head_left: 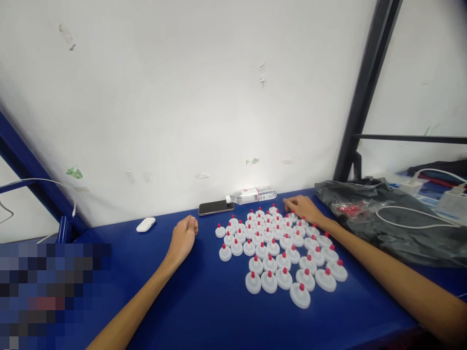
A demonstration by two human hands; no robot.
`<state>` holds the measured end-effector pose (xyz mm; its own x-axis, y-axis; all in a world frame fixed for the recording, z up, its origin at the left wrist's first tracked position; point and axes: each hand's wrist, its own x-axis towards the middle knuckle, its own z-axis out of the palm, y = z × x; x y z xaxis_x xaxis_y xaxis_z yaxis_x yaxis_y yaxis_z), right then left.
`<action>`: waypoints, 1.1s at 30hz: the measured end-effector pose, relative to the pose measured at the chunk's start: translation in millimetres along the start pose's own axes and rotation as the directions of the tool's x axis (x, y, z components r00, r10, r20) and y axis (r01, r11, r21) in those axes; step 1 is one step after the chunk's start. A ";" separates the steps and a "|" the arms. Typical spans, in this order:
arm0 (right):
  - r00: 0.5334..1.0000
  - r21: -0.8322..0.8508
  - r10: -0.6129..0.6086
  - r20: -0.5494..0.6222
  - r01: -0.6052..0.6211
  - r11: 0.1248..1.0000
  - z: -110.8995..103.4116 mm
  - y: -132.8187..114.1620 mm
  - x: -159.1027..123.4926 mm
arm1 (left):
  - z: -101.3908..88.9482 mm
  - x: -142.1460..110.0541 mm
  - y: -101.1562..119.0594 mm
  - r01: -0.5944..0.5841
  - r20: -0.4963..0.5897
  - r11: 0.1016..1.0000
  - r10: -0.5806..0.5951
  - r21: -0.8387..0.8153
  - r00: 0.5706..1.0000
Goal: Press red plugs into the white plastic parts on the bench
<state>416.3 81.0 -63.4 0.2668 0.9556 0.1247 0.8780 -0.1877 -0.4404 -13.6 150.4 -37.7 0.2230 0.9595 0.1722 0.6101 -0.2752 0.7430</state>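
Observation:
Many white round caps with red tips [268, 236] stand upright in a loose cluster on the blue table [189, 306]. My left hand [185, 234] is closed in a loose fist to the left of the cluster, apart from it, and nothing shows in it. At the far right edge of the cluster is my right hand [303, 208], its fingers curled in, with the nearest caps just in front of it. No object shows in that hand. My right forearm lies along the right side of the caps.
A clear plastic bottle [251, 195] lies by the wall, its cap end beside a phone [216, 208]. A white earbud case [146, 224] is at the left. On the right, a dark plastic bag [365, 238] carries a bag of red pieces [350, 209] and a white cable [412, 226].

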 end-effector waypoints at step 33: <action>1.000 -0.025 -0.029 0.009 0.029 0.999 1.7 3.7 5.0 | -1.6 1.0 -7.9 -0.065 -0.035 0.967 0.076 0.245 0.996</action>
<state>420.2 85.5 -66.0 0.2379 0.9626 0.1297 0.8949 -0.1653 -0.4146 -19.4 153.6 -42.4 0.2418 0.9373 0.2510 0.7621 -0.3435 0.5488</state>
